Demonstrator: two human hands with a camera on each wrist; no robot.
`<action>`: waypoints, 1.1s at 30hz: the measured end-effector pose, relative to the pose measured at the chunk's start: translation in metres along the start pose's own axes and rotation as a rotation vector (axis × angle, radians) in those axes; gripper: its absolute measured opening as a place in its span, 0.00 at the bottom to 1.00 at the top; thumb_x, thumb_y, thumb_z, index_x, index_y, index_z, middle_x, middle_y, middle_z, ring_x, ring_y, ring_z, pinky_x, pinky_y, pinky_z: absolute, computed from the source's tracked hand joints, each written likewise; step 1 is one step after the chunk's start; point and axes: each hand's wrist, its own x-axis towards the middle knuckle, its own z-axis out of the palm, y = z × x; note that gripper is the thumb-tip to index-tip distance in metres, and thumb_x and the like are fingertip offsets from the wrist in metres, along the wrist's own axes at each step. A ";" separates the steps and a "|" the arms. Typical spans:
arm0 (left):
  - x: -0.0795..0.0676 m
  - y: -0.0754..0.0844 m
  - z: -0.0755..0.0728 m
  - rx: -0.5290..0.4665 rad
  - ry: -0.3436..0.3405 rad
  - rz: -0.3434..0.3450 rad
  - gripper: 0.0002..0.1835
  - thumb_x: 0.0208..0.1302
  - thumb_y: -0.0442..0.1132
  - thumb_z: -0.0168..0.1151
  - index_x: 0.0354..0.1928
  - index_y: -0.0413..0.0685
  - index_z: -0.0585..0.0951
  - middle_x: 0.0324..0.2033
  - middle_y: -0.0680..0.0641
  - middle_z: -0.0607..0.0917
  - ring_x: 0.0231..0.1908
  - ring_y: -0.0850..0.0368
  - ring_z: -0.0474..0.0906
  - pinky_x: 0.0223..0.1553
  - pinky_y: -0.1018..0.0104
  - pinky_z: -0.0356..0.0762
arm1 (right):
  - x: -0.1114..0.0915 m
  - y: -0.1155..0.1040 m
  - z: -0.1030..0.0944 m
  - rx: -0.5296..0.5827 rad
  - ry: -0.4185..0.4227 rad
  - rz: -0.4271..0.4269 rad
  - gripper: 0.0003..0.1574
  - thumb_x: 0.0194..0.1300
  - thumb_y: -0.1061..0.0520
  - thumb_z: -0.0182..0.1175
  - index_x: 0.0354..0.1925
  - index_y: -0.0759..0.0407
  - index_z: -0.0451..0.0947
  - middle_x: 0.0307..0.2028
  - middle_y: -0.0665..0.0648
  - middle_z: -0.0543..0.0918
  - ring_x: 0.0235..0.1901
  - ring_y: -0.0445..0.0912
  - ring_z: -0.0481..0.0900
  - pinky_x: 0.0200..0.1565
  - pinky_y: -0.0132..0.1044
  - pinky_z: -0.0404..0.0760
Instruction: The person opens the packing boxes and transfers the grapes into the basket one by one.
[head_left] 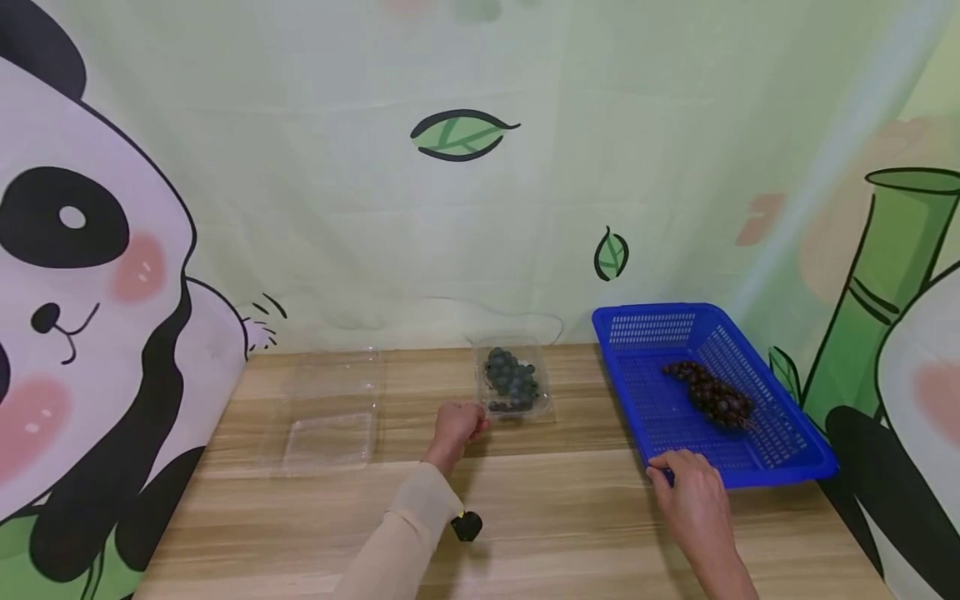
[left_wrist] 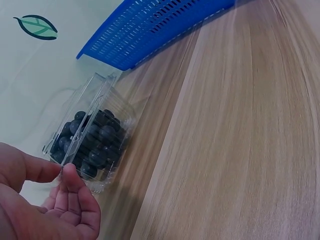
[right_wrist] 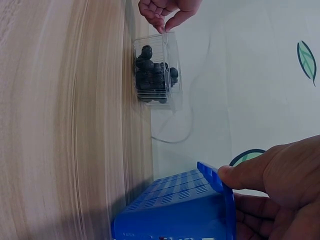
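Note:
Dark grapes (head_left: 512, 379) fill a clear plastic box (left_wrist: 117, 102) near the back of the table. My left hand (head_left: 456, 429) pinches the edge of this box at its near left corner between thumb and fingertips, seen closely in the left wrist view. To the right, my right hand (head_left: 693, 492) grips the near rim of a blue plastic basket (head_left: 813, 450), thumb over the rim and fingers under it in the right wrist view. A bunch of reddish-brown grapes (head_left: 716, 396) lies in the basket.
An open, clear plastic box (head_left: 330, 442) lies at the back left of the wooden table (head_left: 570, 533). A small black object (head_left: 467, 526) shows beside my left sleeve. Behind the table hangs a cloth backdrop (head_left: 337, 183) printed with pandas and leaves.

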 end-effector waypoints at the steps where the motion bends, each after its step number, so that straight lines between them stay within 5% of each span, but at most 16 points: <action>1: 0.000 0.000 -0.001 0.005 -0.005 0.005 0.12 0.62 0.25 0.52 0.22 0.36 0.80 0.16 0.49 0.78 0.19 0.61 0.69 0.24 0.69 0.67 | 0.000 0.000 0.000 0.001 0.001 0.000 0.12 0.47 0.73 0.76 0.30 0.63 0.86 0.29 0.61 0.86 0.33 0.62 0.82 0.39 0.58 0.76; 33: -0.011 0.000 -0.011 0.164 -0.065 -0.012 0.20 0.47 0.24 0.49 0.06 0.53 0.64 0.07 0.53 0.62 0.12 0.59 0.55 0.17 0.67 0.54 | 0.001 -0.003 0.000 0.005 0.007 0.027 0.11 0.48 0.72 0.75 0.30 0.63 0.86 0.29 0.62 0.86 0.34 0.64 0.82 0.38 0.60 0.74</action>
